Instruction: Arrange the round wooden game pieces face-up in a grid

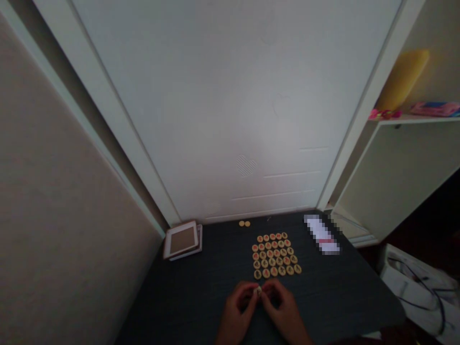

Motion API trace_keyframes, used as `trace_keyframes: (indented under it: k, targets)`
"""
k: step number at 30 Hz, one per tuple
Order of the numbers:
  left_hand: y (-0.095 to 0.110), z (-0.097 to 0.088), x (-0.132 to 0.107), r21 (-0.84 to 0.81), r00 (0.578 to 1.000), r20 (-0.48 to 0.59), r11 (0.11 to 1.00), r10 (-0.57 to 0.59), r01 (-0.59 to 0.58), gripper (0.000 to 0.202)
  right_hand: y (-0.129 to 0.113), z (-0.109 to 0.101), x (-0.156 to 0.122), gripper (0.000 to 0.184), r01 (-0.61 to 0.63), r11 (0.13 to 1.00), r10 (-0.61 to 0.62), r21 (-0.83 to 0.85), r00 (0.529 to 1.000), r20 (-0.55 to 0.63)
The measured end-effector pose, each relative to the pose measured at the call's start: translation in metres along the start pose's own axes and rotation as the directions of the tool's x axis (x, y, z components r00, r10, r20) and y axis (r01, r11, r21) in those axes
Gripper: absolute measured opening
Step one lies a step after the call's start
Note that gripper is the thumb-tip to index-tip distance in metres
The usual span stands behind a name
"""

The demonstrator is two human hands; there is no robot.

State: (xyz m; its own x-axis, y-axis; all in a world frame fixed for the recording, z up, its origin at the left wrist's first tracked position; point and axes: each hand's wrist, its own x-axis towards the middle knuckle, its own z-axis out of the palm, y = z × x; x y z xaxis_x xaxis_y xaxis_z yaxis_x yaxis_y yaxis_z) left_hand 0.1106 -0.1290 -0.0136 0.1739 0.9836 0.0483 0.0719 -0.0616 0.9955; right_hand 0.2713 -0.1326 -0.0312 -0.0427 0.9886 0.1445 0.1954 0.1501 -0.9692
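Note:
Close to the table's near side, my left hand (240, 306) and my right hand (281, 303) meet at the fingertips. Between them they pinch one small round xiangqi piece (259, 290), partly covered by the fingers. Just beyond the hands, several xiangqi pieces (274, 255) lie face up in rows, some with red characters and some with dark ones. The farthest row is shorter than the others. Farther back, two pale xiangqi pieces (245, 224) lie side by side, apart from the rows, with no character visible on them.
The dark table (212, 282) ends against a white panel (230, 96). Stacked frames (183, 239) stand at the back left. A blurred-out white item (321, 235) lies at the back right. Beyond the right edge are a shelf (417, 120) and a white box with cables (417, 282).

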Motion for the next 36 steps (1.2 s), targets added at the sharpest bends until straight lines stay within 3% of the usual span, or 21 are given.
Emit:
trace_keyframes:
  k: [14,27,36]
  targets:
    - [0.0043,0.0,-0.0031,0.048,1.0,-0.011,0.999,-0.023,0.024,0.026,-0.0008,-0.001,-0.001,0.032,-0.029,0.998,0.03,0.048,0.999,-0.023]
    - [-0.0048,0.0025,-0.0018,0.083,0.998,-0.054,0.996,-0.012,0.016,0.027,-0.0042,-0.0035,-0.0017,0.031,-0.009,1.0,0.009,-0.018,1.0,-0.002]
    - [0.0038,0.0014,-0.0029,0.082,1.0,-0.008,0.996,0.021,-0.02,0.025,-0.0075,-0.0036,-0.0005,0.031,0.003,1.0,-0.003,-0.009,1.0,-0.016]
